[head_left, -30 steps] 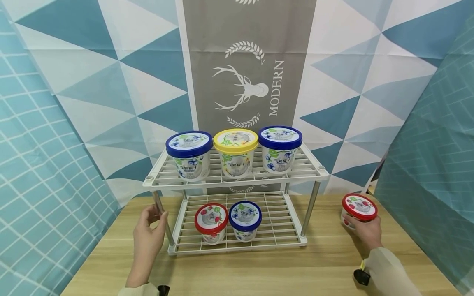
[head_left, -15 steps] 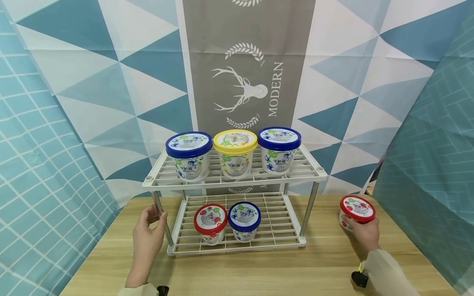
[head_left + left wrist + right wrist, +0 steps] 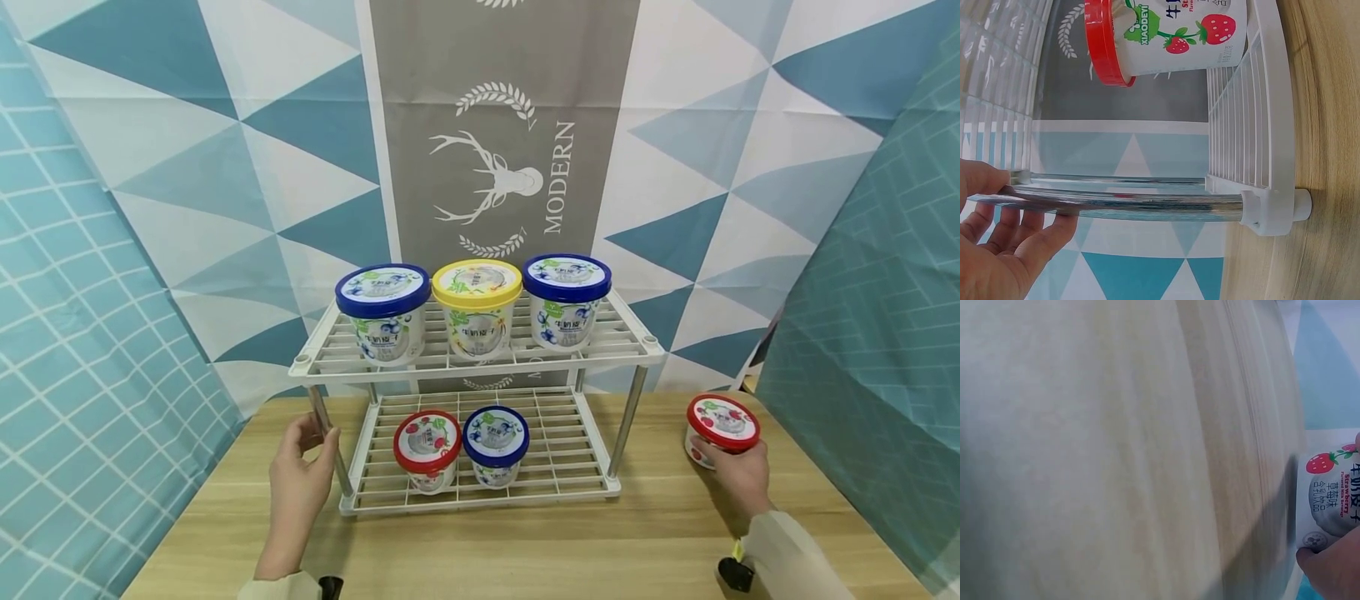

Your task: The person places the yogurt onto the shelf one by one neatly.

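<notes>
My left hand [image 3: 300, 475] grips the front left metal post [image 3: 342, 472] of a white two-tier rack [image 3: 585, 363]. In the left wrist view, the thumb lies on one side of that post and the fingers on the other. Out to the right of the rack, my right hand [image 3: 744, 479] holds a red-lidded strawberry tub [image 3: 724, 420] by its side, upright at the table. The right wrist view shows the tub's printed wall [image 3: 1329, 500] at the edge, with a thumb against it near the base.
On the upper shelf stand two blue-lidded tubs [image 3: 384, 292] [image 3: 567, 279] with a yellow-lidded tub [image 3: 477, 285] between them. The lower shelf bears a red-lidded tub [image 3: 427, 442] and a small blue-lidded tub [image 3: 496, 437]. Patterned cloth [image 3: 300, 167] hangs behind the wooden table [image 3: 525, 558].
My right hand and the red-lidded tub have shifted slightly left. The left hand stays on the post, and the tubs on the rack have not moved.
</notes>
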Action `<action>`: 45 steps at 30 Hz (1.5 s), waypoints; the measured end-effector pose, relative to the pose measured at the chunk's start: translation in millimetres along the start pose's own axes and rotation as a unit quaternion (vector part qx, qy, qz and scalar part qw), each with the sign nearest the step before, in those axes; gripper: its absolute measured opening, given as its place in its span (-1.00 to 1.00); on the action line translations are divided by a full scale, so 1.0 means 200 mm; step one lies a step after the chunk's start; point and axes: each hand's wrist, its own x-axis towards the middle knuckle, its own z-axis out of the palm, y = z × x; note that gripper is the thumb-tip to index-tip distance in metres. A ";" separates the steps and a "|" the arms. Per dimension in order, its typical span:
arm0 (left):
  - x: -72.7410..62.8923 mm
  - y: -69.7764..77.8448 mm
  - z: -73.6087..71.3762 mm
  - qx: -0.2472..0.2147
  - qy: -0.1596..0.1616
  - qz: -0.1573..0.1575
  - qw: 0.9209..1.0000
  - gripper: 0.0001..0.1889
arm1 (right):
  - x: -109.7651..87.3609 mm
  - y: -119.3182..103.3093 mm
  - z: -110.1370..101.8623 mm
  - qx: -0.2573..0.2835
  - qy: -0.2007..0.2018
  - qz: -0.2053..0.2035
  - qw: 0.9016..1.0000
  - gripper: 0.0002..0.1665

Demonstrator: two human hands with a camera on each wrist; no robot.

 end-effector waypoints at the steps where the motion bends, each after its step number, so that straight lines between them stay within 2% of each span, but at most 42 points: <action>1: 0.00 0.00 0.00 -0.001 -0.001 0.000 1.000 -0.76 | 0.00 0.00 0.00 -0.001 -0.001 0.000 1.000 0.29; 13: 0.01 0.00 0.00 -0.001 -0.004 -0.004 1.000 -0.77 | -0.06 0.00 -0.02 -0.008 -0.003 0.019 1.000 0.28; 20: 0.01 -0.01 0.01 -0.008 0.004 0.013 1.000 -0.78 | -0.10 0.01 -0.04 -0.011 -0.004 0.007 1.000 0.37; 38: 0.01 -0.01 0.00 -0.007 0.003 0.009 1.000 -0.77 | -0.21 -0.02 -0.05 -0.027 -0.033 -0.004 0.999 0.40; 45: 0.00 -0.01 0.00 -0.005 0.001 0.005 1.000 -0.77 | -0.26 -0.04 -0.06 -0.026 -0.046 -0.006 0.999 0.46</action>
